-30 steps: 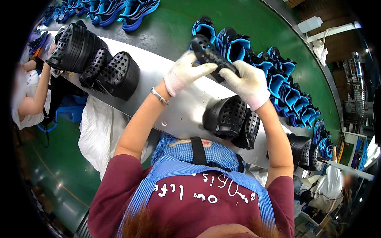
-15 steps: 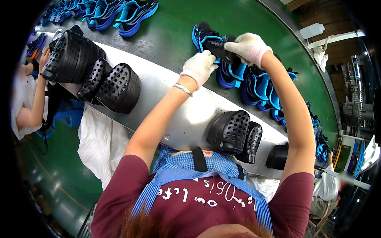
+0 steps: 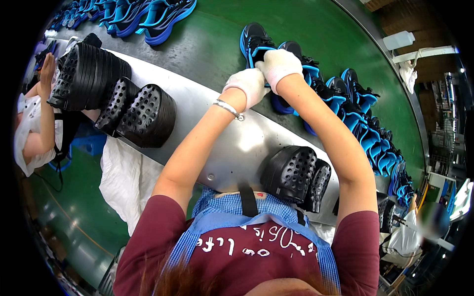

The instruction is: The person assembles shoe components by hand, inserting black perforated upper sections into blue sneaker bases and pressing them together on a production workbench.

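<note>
Nearest the person, a stack of black perforated soles [image 3: 295, 175] lies on the grey metal worktop [image 3: 232, 143]. Beyond it, at twelve o'clock, both gloved hands meet on a black-and-blue shoe [image 3: 256, 42] resting on the green conveyor belt [image 3: 321, 29]. The left hand [image 3: 247, 85] has its fingers curled shut against the shoe's side; the right hand [image 3: 280, 65] closes over its top. More blue shoes [image 3: 360, 123] trail off toward three o'clock. At ten o'clock stand larger stacks of soles [image 3: 91, 76].
</note>
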`<control>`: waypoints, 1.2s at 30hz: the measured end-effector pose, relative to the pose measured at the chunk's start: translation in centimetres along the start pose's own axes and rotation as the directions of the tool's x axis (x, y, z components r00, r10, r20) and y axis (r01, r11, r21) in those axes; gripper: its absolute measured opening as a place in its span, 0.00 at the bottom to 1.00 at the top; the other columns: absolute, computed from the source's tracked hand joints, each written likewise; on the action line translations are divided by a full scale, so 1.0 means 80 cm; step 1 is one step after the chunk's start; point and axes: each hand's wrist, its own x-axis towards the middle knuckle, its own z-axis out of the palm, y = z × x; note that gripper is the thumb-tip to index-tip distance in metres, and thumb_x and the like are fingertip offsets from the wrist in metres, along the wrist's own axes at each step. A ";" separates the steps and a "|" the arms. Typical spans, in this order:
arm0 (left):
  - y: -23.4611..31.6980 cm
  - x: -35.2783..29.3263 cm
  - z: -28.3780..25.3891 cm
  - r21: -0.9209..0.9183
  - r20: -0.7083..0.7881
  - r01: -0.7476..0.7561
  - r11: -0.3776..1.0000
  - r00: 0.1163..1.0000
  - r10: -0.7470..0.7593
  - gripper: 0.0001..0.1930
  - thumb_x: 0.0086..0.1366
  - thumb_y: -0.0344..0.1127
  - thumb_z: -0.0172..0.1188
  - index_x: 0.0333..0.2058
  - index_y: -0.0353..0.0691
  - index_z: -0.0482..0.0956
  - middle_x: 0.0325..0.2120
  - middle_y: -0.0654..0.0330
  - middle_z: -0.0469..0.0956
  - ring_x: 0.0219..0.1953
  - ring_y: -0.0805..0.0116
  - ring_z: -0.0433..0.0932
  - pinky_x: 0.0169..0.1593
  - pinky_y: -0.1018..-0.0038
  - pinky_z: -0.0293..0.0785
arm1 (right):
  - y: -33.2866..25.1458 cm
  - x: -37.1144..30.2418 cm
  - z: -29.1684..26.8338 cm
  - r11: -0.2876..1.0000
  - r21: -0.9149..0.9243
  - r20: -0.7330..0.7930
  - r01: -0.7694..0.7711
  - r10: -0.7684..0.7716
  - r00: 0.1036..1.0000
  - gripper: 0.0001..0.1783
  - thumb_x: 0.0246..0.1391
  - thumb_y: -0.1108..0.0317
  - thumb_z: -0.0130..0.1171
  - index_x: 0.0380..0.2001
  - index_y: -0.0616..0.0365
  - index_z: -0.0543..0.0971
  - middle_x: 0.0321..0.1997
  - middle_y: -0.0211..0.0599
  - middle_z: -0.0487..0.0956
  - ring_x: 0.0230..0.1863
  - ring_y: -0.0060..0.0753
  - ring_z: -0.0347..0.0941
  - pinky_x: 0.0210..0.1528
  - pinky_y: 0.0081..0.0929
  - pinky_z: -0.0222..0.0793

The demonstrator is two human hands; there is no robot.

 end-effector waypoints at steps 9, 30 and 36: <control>-0.012 0.032 -0.014 0.134 0.192 -0.118 0.984 0.977 0.091 0.17 0.56 0.47 0.63 0.39 0.42 0.84 0.39 0.47 0.82 0.44 0.47 0.80 0.48 0.63 0.76 | -0.001 0.036 0.015 0.997 -0.054 -0.035 0.047 -0.049 0.998 0.12 0.53 0.67 0.55 0.37 0.54 0.85 0.43 0.48 0.83 0.47 0.47 0.80 0.48 0.39 0.76; -0.005 0.033 -0.040 0.244 0.240 -0.063 0.968 0.971 0.002 0.19 0.57 0.49 0.59 0.31 0.37 0.83 0.21 0.53 0.83 0.25 0.62 0.83 0.38 0.67 0.79 | 0.000 0.051 0.010 0.990 -0.015 -0.087 0.139 -0.140 0.986 0.15 0.55 0.58 0.55 0.37 0.53 0.85 0.42 0.44 0.83 0.45 0.47 0.80 0.47 0.39 0.76; -0.028 0.034 -0.063 0.355 0.112 -0.091 0.930 0.992 0.055 0.20 0.54 0.49 0.62 0.40 0.42 0.84 0.38 0.50 0.83 0.41 0.54 0.82 0.47 0.64 0.78 | 0.033 -0.026 -0.009 0.896 0.203 -0.373 0.395 -0.302 0.877 0.16 0.56 0.55 0.53 0.36 0.54 0.81 0.36 0.46 0.82 0.41 0.52 0.78 0.45 0.44 0.73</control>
